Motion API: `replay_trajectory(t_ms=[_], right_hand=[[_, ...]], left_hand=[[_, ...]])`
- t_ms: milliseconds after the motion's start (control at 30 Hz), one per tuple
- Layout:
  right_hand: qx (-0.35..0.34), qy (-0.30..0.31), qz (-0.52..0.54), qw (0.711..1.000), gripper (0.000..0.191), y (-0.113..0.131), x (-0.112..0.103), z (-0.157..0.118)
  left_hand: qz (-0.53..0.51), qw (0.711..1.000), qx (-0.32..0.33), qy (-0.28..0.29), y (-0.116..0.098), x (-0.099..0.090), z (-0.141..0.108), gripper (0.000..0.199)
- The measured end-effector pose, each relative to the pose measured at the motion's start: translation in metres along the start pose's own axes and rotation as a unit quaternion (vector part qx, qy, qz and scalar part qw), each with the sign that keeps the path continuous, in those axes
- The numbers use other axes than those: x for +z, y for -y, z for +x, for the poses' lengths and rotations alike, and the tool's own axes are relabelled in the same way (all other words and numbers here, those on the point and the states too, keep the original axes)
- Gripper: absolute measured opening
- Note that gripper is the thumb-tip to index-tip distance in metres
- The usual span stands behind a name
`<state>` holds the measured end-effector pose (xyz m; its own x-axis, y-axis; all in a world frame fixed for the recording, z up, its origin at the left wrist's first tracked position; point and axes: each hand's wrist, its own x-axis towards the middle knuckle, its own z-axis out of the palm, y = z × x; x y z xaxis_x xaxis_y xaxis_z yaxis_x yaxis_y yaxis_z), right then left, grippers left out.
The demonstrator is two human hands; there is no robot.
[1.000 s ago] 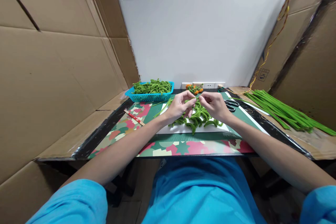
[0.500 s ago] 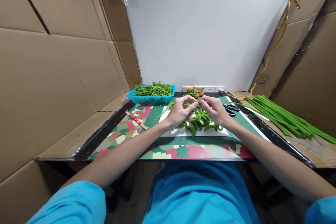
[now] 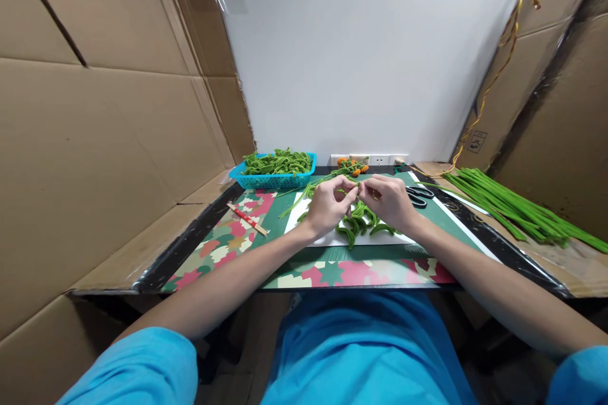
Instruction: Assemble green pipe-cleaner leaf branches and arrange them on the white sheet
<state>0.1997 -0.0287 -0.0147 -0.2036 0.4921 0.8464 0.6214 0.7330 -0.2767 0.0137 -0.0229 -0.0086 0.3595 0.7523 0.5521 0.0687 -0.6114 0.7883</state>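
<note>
My left hand and my right hand meet above a white sheet on the table, fingertips pinching a thin green fuzzy stem between them. Its long end trails off to the left. Under the hands lies a heap of bent green fuzzy pieces.
A blue basket of bent green pieces stands at the back left, with an orange-and-green bunch at the back centre. Black scissors lie right of my hands. Long straight green stems lie far right; a red-patterned stick lies left. Cardboard walls flank the table.
My hands have drawn closer together over the heap, fingertips now nearly touching. The view has shifted slightly.
</note>
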Motion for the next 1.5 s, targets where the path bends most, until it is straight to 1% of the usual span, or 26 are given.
replay_trajectory(t_ms=[167, 333, 500, 667, 833, 933, 1067, 1233, 1300, 1400, 1500], right_hand=[[-0.030, -0.020, -0.028, 0.999, 0.035, -0.006, -0.004, -0.002], [-0.063, -0.028, -0.060, 0.996, 0.036, -0.008, -0.005, -0.005], [-0.089, -0.050, -0.092, 0.991, 0.038, -0.015, -0.011, -0.005], [-0.115, -0.071, -0.107, 0.985, 0.033, -0.016, -0.015, -0.004], [-0.150, -0.059, -0.125, 0.979, 0.031, -0.012, -0.012, -0.005], [-0.158, -0.051, -0.141, 0.976, 0.032, -0.010, -0.012, -0.004], [-0.161, -0.039, -0.160, 0.973, 0.031, -0.007, -0.014, -0.003], [-0.150, -0.029, -0.166, 0.974, 0.025, -0.002, -0.016, -0.004], [-0.133, -0.023, -0.142, 0.981, 0.025, -0.001, -0.015, -0.004], [-0.086, -0.009, -0.059, 0.994, 0.026, -0.001, -0.012, -0.004], [-0.057, 0.010, 0.007, 0.998, 0.032, -0.001, -0.009, -0.001]], left_hand=[[0.028, 1.000, 0.009, 0.001, -0.003, 0.000, 0.000, 0.039], [0.058, 0.998, 0.025, -0.008, -0.007, 0.002, -0.003, 0.035], [0.061, 0.998, 0.023, 0.009, -0.008, 0.006, -0.005, 0.034], [0.086, 0.996, 0.028, -0.019, -0.009, -0.001, 0.000, 0.031], [0.131, 0.990, 0.054, 0.016, -0.009, -0.004, -0.001, 0.025], [0.151, 0.986, 0.067, 0.036, -0.009, -0.003, -0.004, 0.026], [0.163, 0.984, 0.067, 0.040, -0.008, -0.004, -0.003, 0.032], [0.152, 0.986, 0.053, 0.043, -0.007, -0.006, -0.003, 0.033], [0.139, 0.988, 0.047, 0.052, -0.008, -0.005, -0.004, 0.035], [0.106, 0.991, 0.037, 0.079, -0.009, -0.003, -0.005, 0.038], [0.074, 0.992, 0.029, 0.096, -0.010, -0.002, -0.004, 0.040]])
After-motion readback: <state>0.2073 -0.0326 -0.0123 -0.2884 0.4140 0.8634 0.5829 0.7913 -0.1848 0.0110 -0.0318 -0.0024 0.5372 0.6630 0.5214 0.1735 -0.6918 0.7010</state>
